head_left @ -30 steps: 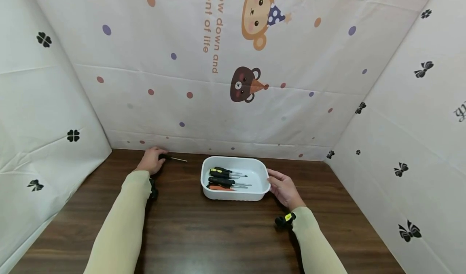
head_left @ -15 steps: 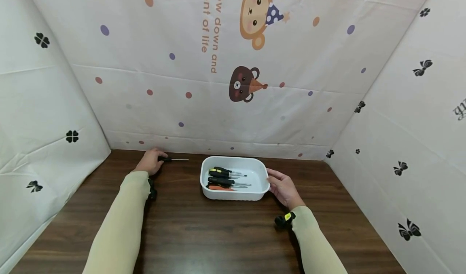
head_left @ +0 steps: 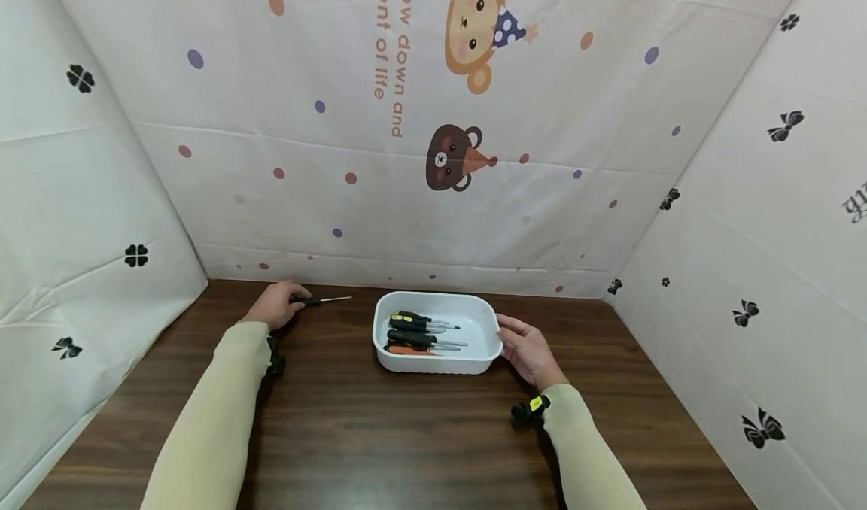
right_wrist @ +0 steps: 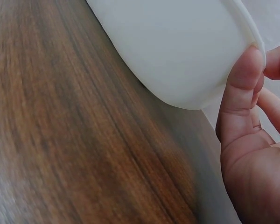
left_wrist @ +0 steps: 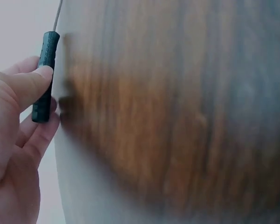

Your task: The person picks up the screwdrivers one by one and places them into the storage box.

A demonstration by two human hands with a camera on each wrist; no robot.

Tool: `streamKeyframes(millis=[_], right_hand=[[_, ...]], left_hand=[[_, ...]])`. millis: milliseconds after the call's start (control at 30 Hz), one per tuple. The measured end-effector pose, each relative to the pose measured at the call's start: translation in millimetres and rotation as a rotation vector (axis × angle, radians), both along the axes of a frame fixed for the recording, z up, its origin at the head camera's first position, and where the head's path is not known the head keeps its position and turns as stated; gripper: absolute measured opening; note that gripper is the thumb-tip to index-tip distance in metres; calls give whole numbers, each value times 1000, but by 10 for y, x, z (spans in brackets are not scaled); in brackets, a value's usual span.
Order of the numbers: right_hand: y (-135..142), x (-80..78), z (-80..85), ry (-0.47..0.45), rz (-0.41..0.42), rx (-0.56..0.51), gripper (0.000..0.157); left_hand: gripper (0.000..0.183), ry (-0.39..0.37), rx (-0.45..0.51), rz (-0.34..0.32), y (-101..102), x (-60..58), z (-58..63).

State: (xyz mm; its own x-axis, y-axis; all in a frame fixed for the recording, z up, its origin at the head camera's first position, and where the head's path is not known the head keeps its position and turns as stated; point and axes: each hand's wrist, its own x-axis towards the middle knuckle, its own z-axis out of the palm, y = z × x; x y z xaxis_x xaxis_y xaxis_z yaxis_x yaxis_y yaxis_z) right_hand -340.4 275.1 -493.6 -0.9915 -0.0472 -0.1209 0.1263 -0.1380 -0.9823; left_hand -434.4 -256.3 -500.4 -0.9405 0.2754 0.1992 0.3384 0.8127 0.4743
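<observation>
At the back left of the table, my left hand [head_left: 274, 305] pinches a black-handled screwdriver [head_left: 313, 300] whose metal shaft points right. The left wrist view shows the thumb and fingers on the ribbed screwdriver handle [left_wrist: 45, 77]. Back centre stands a white plastic tray [head_left: 474, 365], with several screwdrivers [head_left: 415, 337] lying inside on its left, shafts to the right. Most handles are black, some with yellow, and one is orange. My right hand [head_left: 530, 350] holds the right end of the tray; in the right wrist view its thumb presses the tray's rim [right_wrist: 256, 39].
The dark wooden table [head_left: 379, 435] runs back to a patterned cloth wall [head_left: 393, 217] just behind the tray. Cloth walls also close in the left [head_left: 88, 194] and right [head_left: 718, 254] sides.
My left hand has shifted slightly left, and more of the screwdriver handle shows beyond its fingers. The right hand and the tray have stayed in place.
</observation>
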Motion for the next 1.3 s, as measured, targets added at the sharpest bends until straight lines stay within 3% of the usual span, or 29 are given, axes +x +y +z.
streamKeyframes(millis=[300,533,800,1300], right_hand=[[17,-4,-14,3,17,13,53],[4,7,-11,8,17,5,51],[-14,3,-2,10,26,12,52],[1,3,-5,19,23,-2,51]], left_hand=[[25,-8,162,62,-2,176,3],[23,15,252,111,10,248,-9],[28,-1,336,141,44,350,48],[35,105,492,168,320,525,267]])
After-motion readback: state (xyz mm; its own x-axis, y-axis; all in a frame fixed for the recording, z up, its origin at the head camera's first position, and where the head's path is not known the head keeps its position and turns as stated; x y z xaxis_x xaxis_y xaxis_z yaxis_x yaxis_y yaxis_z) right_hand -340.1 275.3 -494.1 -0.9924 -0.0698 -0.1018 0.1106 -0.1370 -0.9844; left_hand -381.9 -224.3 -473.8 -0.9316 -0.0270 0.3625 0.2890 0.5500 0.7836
